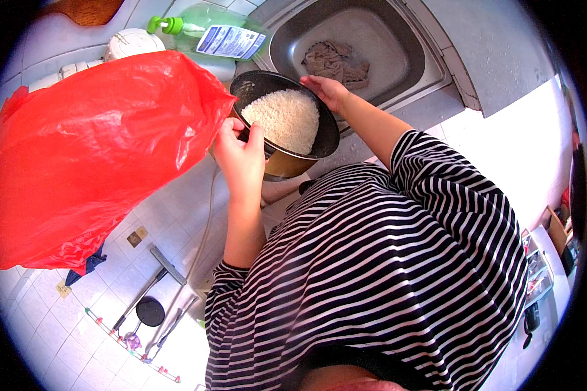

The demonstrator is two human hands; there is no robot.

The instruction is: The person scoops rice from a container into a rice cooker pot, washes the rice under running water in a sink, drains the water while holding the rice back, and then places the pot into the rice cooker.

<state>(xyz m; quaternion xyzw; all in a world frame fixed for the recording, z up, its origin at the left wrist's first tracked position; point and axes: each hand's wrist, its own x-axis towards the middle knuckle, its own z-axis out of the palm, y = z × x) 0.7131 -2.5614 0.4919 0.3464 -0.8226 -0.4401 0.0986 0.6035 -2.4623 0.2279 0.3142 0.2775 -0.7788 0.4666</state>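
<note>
A dark-lined pot (330,132) with a golden-brown outside is tilted in front of my body, with white rice (283,119) heaped inside. My left hand (239,149) grips the near left side of the pot, thumb up at the rim. On the opposite side, my right hand (325,93) holds the pot by its rim, some fingers hidden behind it. A large red plastic bag (98,151) bulges at the left, its gathered tip beside the pot and my left fingers. Whether those fingers also touch the bag is unclear.
Beyond the pot is a metal sink (376,44) with a crumpled brown cloth (335,63) in it. A green pump bottle (220,34) and a white lidded container (134,44) stand behind the bag. Several utensils hang from a rack (132,344) on the tiled wall at lower left.
</note>
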